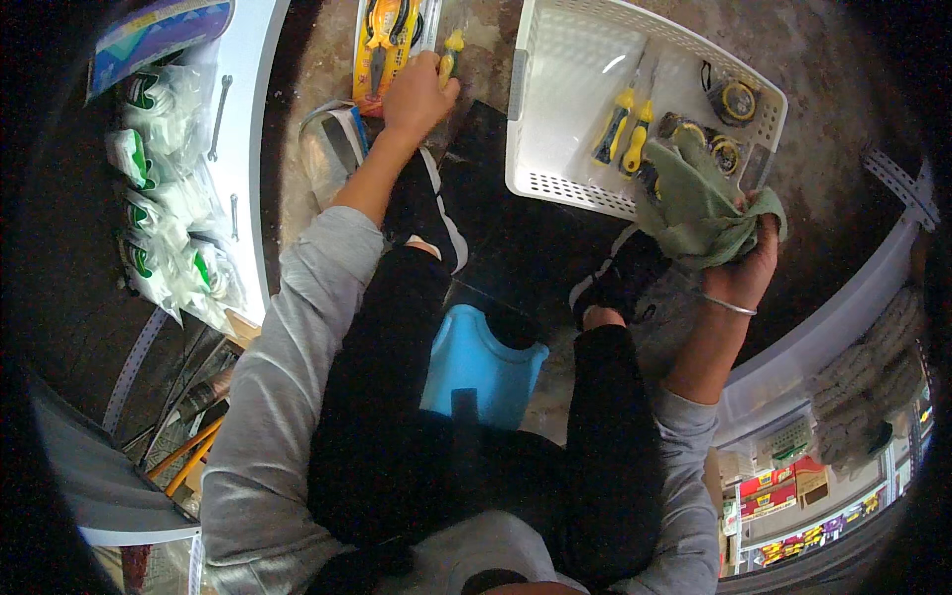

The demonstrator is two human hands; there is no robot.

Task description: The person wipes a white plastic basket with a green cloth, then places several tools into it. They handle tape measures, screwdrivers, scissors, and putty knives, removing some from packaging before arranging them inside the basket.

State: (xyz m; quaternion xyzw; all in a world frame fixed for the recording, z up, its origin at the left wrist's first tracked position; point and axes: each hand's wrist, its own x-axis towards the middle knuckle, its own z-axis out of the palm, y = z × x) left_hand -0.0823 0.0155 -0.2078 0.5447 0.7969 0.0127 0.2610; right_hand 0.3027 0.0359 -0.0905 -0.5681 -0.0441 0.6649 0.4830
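My left hand [418, 97] is closed around the handle end of a yellow screwdriver [451, 56], beside carded pliers [381, 44] with yellow-and-black handles. Part of the handle is hidden by my fingers. My right hand [744, 264] grips a bunched green cloth [703, 208], which hangs over the near right corner of a white plastic basket [576, 195]. Inside the basket lie two yellow-and-black screwdrivers [614, 126] [637, 139] in clear wrapping. Several black-and-yellow tape measures [736, 102] sit at its right end, partly covered by the cloth.
A light blue plastic stool [483, 368] is between my legs. At left, a white shelf [249, 149] holds bagged white goods [175, 201] and two wrenches [220, 119] [234, 216]. Clear packaging [323, 152] lies by my left shoe [424, 201]. Stocked shelving [818, 513] stands at lower right.
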